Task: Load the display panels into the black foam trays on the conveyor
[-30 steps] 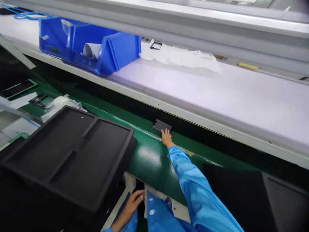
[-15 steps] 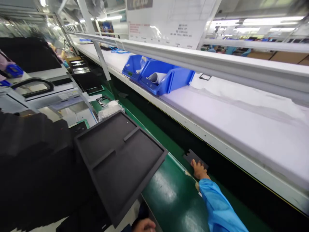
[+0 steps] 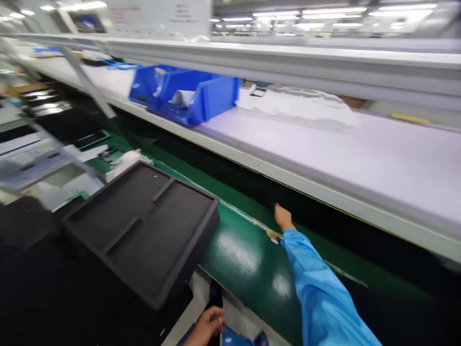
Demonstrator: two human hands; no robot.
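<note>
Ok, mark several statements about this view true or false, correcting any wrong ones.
1. The right hand reaches farther forward than the left hand. True.
2. The black tray lies left of the right hand. True.
3. A rolled white sheet lies in one of the blue bins. True.
4. The blue bins stand on the black tray. False: they're on the white shelf.
5. The left hand's grip is on the rolled white sheet. False: that hand is low, well away.

No legible text in view. White rectangular overhead sheet (image 3: 154, 21) carries faint red and dark-grey printed lines, probably characters, but too blurred to read.
</note>
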